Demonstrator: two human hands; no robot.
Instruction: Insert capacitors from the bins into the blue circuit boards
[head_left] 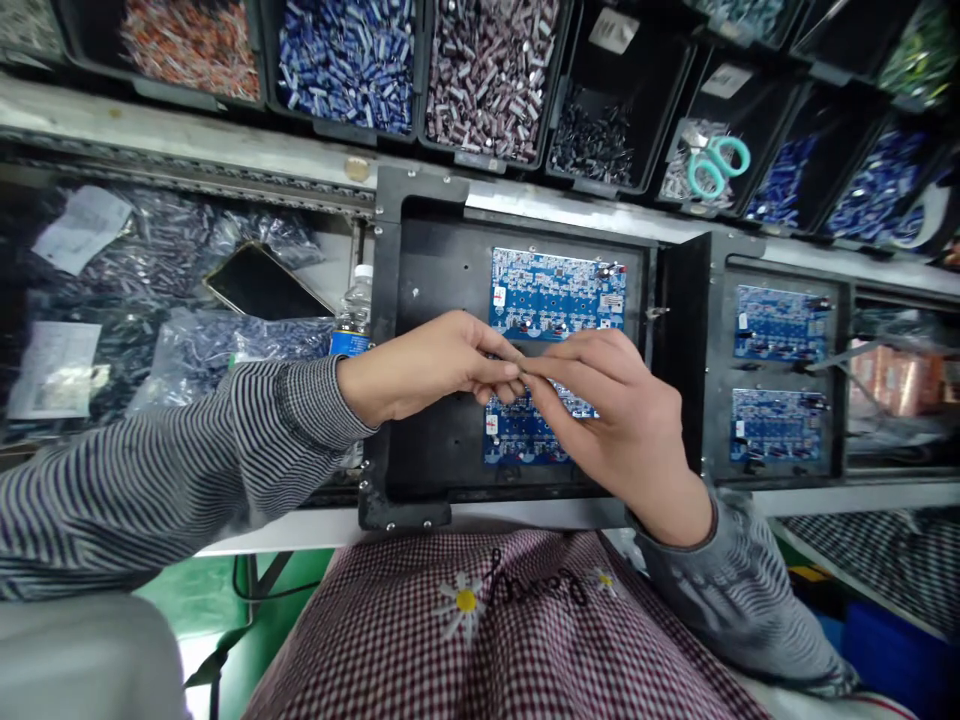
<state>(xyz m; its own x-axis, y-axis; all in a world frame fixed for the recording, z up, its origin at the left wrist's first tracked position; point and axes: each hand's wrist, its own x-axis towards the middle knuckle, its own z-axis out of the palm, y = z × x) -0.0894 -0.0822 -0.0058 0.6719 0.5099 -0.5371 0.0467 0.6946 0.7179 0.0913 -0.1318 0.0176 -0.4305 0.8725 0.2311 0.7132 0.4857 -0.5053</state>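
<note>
Fingers of the left hand (442, 365) and of the right hand (622, 400) are closed in pinches, with their tips meeting; if some small part is between them, I cannot tell. Below them, 2 blue circuit boards, the far board (559, 283) and the near board (517, 440), lie in the black tray (439, 300), partly covered by the hands. Beside this tray, on its left, stands the bottle (355, 308), with the phone (264, 284) near it.

The circuit board (559, 285) is blue, the scissors (705, 180) turquoise-handled, the sleeve (172, 450) finely striped.
</note>
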